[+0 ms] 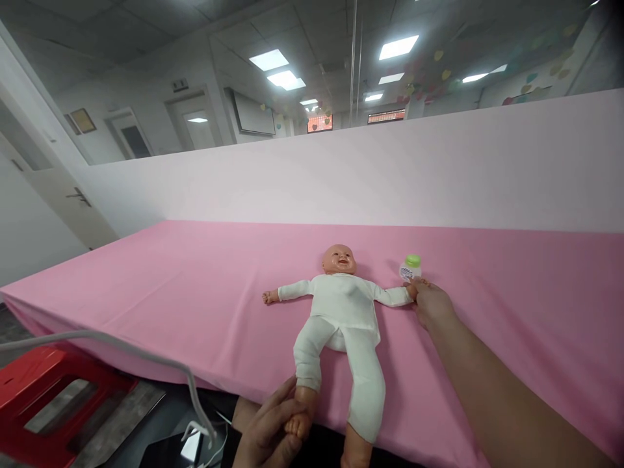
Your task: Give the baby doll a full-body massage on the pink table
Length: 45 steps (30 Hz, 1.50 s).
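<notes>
A baby doll in a white top and white trousers lies on its back on the pink cloth, head toward the wall, arms spread. At the table's near edge my left hand is closed around the doll's bare foot on the left of the view. My right hand is closed on the doll's hand on the right of the view, its fingertips partly hiding it. Just beyond those fingers stands a small white bottle with a green cap. The doll's other foot runs out of the bottom of the view.
The pink cloth covers the table, which meets a white wall with glass above. A red plastic stool stands at lower left. A grey cable crosses there, near a dark device below the table edge.
</notes>
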Tool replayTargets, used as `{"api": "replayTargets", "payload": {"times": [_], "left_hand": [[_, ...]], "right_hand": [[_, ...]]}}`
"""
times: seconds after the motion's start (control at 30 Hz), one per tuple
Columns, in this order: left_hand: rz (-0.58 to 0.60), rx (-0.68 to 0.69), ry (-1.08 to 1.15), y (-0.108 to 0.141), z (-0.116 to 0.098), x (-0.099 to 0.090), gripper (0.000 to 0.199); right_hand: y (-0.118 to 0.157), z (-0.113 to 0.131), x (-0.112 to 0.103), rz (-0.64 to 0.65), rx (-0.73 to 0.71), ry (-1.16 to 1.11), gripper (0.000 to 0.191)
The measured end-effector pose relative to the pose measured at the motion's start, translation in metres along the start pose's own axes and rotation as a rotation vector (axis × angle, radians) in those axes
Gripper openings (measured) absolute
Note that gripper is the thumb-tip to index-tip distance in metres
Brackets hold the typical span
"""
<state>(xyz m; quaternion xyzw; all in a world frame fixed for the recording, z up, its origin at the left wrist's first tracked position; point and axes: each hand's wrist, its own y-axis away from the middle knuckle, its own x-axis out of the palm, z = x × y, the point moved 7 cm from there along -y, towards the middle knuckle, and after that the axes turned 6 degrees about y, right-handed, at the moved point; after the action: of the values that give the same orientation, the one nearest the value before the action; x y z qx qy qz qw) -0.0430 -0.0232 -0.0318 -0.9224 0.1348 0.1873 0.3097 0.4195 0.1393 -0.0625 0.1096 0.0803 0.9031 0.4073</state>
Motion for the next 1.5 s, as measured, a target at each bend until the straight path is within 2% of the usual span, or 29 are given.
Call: {"api": "replayTargets", "payload": {"times": [0.17, 0.27, 0.4, 0.53, 0.77, 0.97, 1.1, 1.23, 1.4, 1.5], "left_hand": [[0.005, -0.002, 0.003, -0.001, 0.001, 0.004, 0.035], [0.002, -0.002, 0.026, -0.005, -0.003, 0.005, 0.036], [-0.024, -0.018, 0.089, -0.017, -0.01, 0.004, 0.037], [-0.051, -0.065, 0.131, -0.041, -0.019, 0.004, 0.032], [0.012, -0.055, 0.244, -0.098, -0.04, 0.019, 0.035], [0.006, -0.05, 0.249, -0.114, -0.036, 0.03, 0.032], [0.02, -0.042, 0.262, -0.113, -0.042, 0.028, 0.031], [0.041, -0.044, 0.266, -0.102, -0.046, 0.019, 0.032], [-0.015, -0.078, 0.194, -0.068, -0.031, 0.001, 0.033], [-0.023, -0.096, 0.182, -0.049, -0.025, -0.007, 0.033]], "right_hand": [[0.002, 0.002, 0.001, 0.005, 0.0, -0.013, 0.005], [0.009, 0.009, 0.003, 0.046, -0.063, -0.012, 0.011], [0.032, 0.032, 0.013, 0.128, -0.336, 0.085, 0.032], [0.072, 0.047, 0.036, 0.214, -0.604, 0.387, 0.038], [0.13, 0.044, 0.078, 0.499, -0.892, 0.698, 0.031], [0.152, 0.043, 0.092, 0.603, -1.103, 0.853, 0.033], [0.153, 0.044, 0.092, 0.606, -1.098, 0.858, 0.033], [0.137, 0.048, 0.08, 0.53, -0.976, 0.758, 0.031], [0.099, 0.058, 0.047, 0.235, -0.772, 0.569, 0.033], [0.076, 0.059, 0.029, 0.119, -0.636, 0.483, 0.034]]}}
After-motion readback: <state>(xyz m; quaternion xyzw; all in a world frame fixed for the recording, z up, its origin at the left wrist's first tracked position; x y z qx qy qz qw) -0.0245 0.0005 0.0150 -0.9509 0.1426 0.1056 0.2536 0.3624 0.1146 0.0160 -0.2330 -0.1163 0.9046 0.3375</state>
